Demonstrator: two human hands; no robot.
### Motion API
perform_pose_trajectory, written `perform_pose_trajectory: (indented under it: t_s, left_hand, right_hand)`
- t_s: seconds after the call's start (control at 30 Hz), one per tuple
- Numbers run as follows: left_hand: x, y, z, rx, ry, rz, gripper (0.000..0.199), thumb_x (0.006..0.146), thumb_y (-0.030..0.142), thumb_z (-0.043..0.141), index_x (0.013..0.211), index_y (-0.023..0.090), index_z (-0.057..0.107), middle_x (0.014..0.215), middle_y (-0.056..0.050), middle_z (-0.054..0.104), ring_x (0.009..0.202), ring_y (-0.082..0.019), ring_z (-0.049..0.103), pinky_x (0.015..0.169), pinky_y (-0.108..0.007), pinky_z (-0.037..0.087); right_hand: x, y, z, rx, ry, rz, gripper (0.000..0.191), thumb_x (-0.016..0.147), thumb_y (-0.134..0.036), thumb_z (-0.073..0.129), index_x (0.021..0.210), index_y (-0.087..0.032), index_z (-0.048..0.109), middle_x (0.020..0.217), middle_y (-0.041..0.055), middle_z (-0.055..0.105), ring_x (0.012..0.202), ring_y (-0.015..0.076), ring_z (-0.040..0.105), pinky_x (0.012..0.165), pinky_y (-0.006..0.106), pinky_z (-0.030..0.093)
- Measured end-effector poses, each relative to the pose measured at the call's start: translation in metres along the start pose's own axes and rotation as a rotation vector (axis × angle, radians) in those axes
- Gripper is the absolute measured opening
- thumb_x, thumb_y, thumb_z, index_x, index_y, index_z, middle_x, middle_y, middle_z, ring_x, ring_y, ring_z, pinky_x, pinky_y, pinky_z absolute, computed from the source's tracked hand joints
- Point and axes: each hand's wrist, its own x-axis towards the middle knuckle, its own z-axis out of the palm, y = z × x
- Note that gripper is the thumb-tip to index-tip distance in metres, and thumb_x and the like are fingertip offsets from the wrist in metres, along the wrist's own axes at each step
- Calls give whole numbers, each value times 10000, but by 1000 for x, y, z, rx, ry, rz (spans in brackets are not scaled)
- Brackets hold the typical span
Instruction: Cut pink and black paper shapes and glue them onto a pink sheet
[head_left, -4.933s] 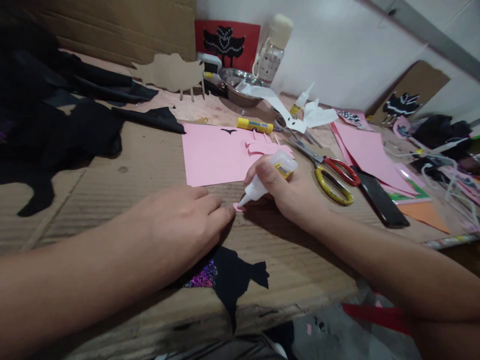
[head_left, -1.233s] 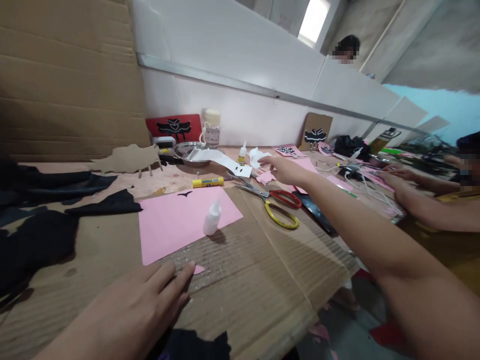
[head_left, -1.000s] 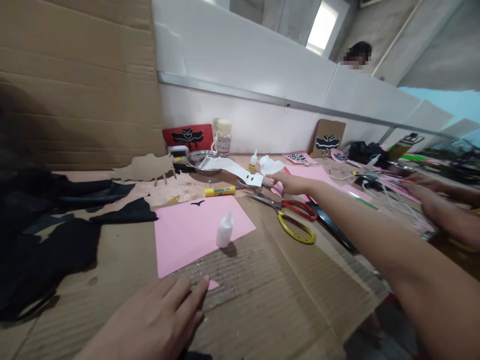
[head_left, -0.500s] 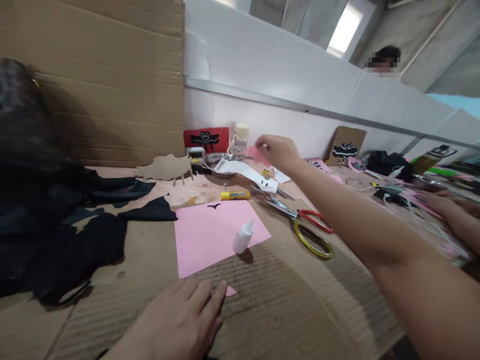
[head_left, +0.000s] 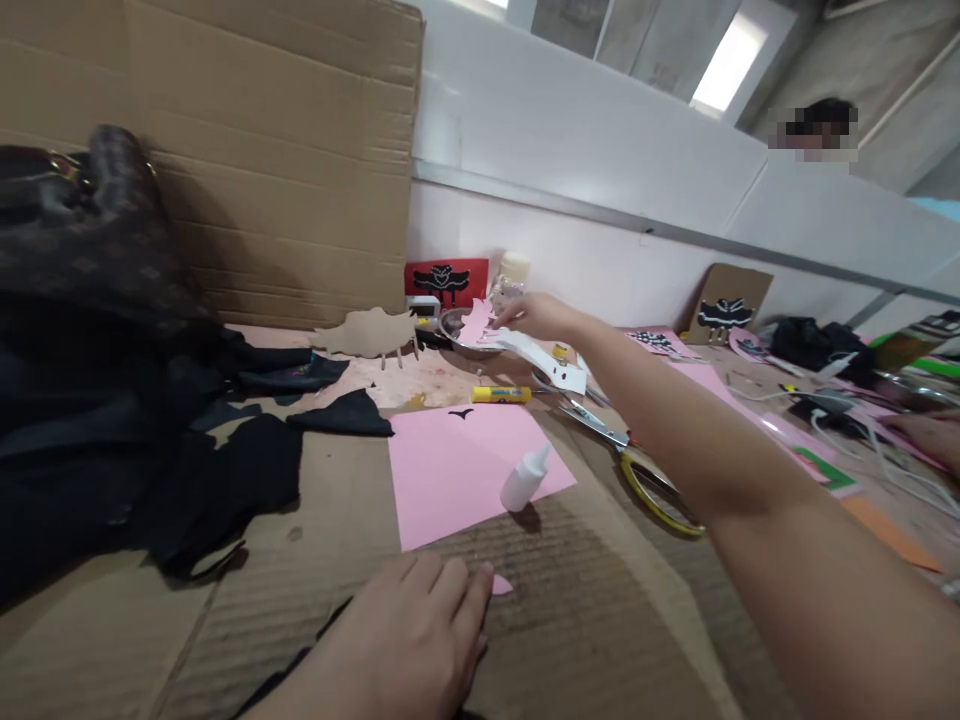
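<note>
My left hand (head_left: 420, 625) rests on the cardboard, fingers pressed together over a small pink paper piece (head_left: 502, 584) whose tip shows. Further back, my right hand (head_left: 529, 318) pinches a pink paper cutout (head_left: 478, 321) above the metal dish (head_left: 452, 325). A pink sheet (head_left: 450, 480) lies between, with a small black bird shape (head_left: 461, 413) near its back edge. The white glue bottle (head_left: 524, 482) stands at the sheet's right side. Behind the sheet lies a yellow glue stick (head_left: 501, 395). My right forearm passes over the scissors (head_left: 660, 495) and partly hides them.
Black fabric (head_left: 247, 470) and a dark bag (head_left: 112, 240) fill the left side. A brown cutout (head_left: 367, 335) lies by the upright cardboard. White cables (head_left: 862, 445) and another person's hand (head_left: 930, 435) are at the right.
My right hand has moved the pink cutout left and down, over the metal dish. The view has turned left, shifting the scene rightward. My left hand stays on the small pink piece.
</note>
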Motion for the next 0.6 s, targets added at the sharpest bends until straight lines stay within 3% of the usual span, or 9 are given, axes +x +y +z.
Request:
perform_pose_trajectory:
  t_s: [0.1, 0.17, 0.23, 0.27, 0.33, 0.4, 0.5, 0.6]
  left_hand:
    - [-1, 1, -8, -20, -26, -7, 423, 1072, 162, 406, 1406, 98, 658, 1121, -158, 778, 951, -287, 733, 827, -430, 630]
    - [0, 2, -10, -5, -2, 1, 445, 1063, 146, 384, 1411, 86, 655, 1128, -183, 764, 946, -299, 724, 822, -448, 623]
    - [1, 2, -10, 16, 18, -5, 434, 1070, 168, 388, 1391, 83, 668, 1026, -166, 754, 862, -296, 709, 754, -442, 612]
    - [2, 2, -10, 19, 15, -7, 422, 1076, 179, 396, 1375, 85, 678, 965, -146, 743, 824, -289, 698, 724, -430, 602]
    - [4, 0, -10, 10, 8, -26, 382, 1075, 191, 433, 1328, 112, 708, 907, -109, 725, 772, -266, 678, 688, -402, 577]
    - [5, -1, -11, 10, 6, -20, 343, 1061, 184, 487, 1307, 124, 718, 901, -92, 725, 766, -247, 675, 690, -380, 561]
    - [3, -3, -10, 35, 52, 19, 317, 1047, 173, 527, 1290, 112, 720, 873, -77, 708, 770, -240, 671, 702, -367, 544]
    - [1, -2, -8, 58, 110, 32, 325, 1062, 204, 496, 1259, 89, 727, 851, -84, 692, 778, -256, 663, 704, -386, 540]
  right_hand:
    - [-51, -5, -20, 29, 103, 69, 332, 946, -129, 605, 1170, -189, 841, 1205, 123, 819, 1054, 279, 762, 967, 448, 606]
    - [-92, -10, -20, 161, 148, 102, 328, 992, -178, 552, 1184, -170, 818, 1158, 133, 818, 976, 258, 783, 923, 449, 635]
    - [-134, -16, -10, 385, 74, 70, 356, 1003, -291, 610, 1314, -195, 754, 1198, 128, 807, 1018, 262, 789, 927, 450, 655]
    - [-152, -19, -3, 452, -2, 19, 466, 976, -341, 679, 1426, -222, 687, 1283, 124, 785, 1103, 272, 775, 965, 455, 652]
    - [-182, -28, 14, 460, -156, -84, 779, 918, -430, 786, 1625, -286, 491, 1536, 120, 647, 1320, 297, 691, 1107, 493, 589]
    - [-199, -40, 32, 387, -207, -141, 977, 840, -497, 874, 1675, -296, 410, 1676, 126, 502, 1485, 340, 560, 1224, 527, 480]
    - [-202, -60, 61, 354, -138, -112, 840, 856, -457, 867, 1583, -204, 530, 1685, 170, 480, 1561, 375, 457, 1274, 547, 399]
    - [-195, -76, 85, 501, -48, -35, 553, 966, -369, 750, 1468, -185, 610, 1551, 170, 626, 1399, 323, 629, 1181, 501, 501]
